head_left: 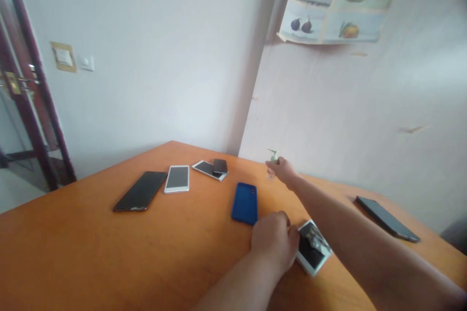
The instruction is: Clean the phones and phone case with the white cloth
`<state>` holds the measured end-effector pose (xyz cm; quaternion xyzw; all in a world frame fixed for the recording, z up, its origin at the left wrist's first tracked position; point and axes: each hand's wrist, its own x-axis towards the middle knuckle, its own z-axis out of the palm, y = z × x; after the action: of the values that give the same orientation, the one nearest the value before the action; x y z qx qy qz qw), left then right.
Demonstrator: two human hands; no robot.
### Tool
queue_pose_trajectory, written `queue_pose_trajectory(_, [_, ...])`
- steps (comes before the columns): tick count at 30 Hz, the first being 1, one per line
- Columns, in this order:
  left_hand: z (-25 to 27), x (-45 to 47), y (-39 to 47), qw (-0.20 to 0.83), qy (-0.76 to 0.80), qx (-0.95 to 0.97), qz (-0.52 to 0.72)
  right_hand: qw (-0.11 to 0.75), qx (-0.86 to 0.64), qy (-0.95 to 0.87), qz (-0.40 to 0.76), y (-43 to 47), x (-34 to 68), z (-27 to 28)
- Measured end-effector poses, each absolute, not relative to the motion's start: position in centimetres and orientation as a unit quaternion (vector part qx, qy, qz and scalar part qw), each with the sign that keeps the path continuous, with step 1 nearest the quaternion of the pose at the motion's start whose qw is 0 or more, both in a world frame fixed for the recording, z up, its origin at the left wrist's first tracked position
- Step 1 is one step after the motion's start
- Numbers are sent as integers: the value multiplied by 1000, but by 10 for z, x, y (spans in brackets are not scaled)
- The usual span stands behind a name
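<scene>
While the right hand point(285, 171) pinched a clear pump bottle point(274, 156) with a green top between thumb and fingers, the bottle was upright near the table's far edge; whether its base touched the wood could not be told. Nearer, the left hand point(273, 240) had its fingers curled at the edge of a white-framed device point(310, 256), and I could not tell whether they gripped it. A crumpled, shiny wrapper point(318, 240) lay on that device's dark screen. Just beyond the left hand lay a blue phone case point(244, 203). Farther left, a small dark object point(220, 167) rested partly on a white phone point(203, 167), then came a white tablet point(177, 178) and a larger black tablet point(140, 191). A dark, flat case point(388, 218) lay at the right of the orange-brown table point(164, 257). Fruit pictures point(339, 5) hung on the wall above.
</scene>
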<state>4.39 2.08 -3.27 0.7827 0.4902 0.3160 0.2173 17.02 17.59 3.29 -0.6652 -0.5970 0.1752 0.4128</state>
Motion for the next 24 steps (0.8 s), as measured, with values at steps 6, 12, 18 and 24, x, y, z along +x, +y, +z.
queue_pose_trajectory(6, [-27,44,23,221,488,790,299,399,-653,-621,170,78,201,45])
queue_pose_trajectory(12, [-23,42,23,233,485,791,290,344,-673,-642,130,-16,222,38])
queue_pose_trajectory(18, [-25,43,25,218,473,800,297,284,-659,-682,141,-47,234,26])
queue_pose_trajectory(24, [-23,43,23,214,478,799,294,257,-664,-694,105,-51,236,20])
